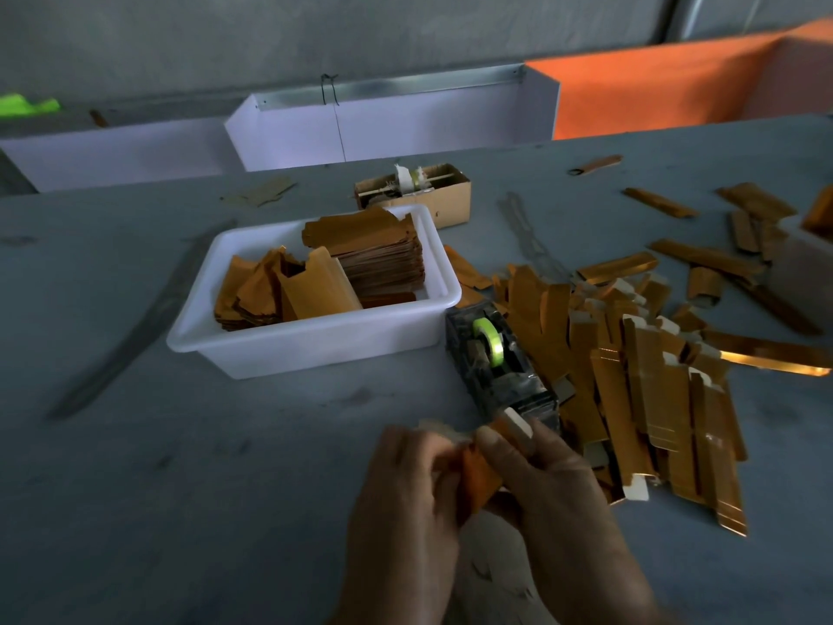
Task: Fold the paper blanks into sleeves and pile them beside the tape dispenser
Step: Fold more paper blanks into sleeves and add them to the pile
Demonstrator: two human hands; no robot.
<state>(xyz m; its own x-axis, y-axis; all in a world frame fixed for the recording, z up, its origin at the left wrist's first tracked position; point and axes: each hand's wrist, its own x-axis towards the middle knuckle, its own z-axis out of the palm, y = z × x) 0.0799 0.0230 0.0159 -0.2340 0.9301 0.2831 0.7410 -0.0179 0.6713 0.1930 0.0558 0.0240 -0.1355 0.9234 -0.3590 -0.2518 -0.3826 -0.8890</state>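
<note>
At the lower centre of the frame, the left hand (405, 484) and the right hand (541, 471) both pinch one orange paper blank (480, 482) between curled fingers, holding it just above the grey table (180, 489). Just beyond them, in the middle, stands the tape dispenser (498, 360) with a green roll; a heap of folded sleeves (640, 390) spreads to its right, touching it. To its left, a white tub (311, 340) holds stacked flat blanks (378, 259), and a small cardboard box (414, 189) sits behind the tub.
</note>
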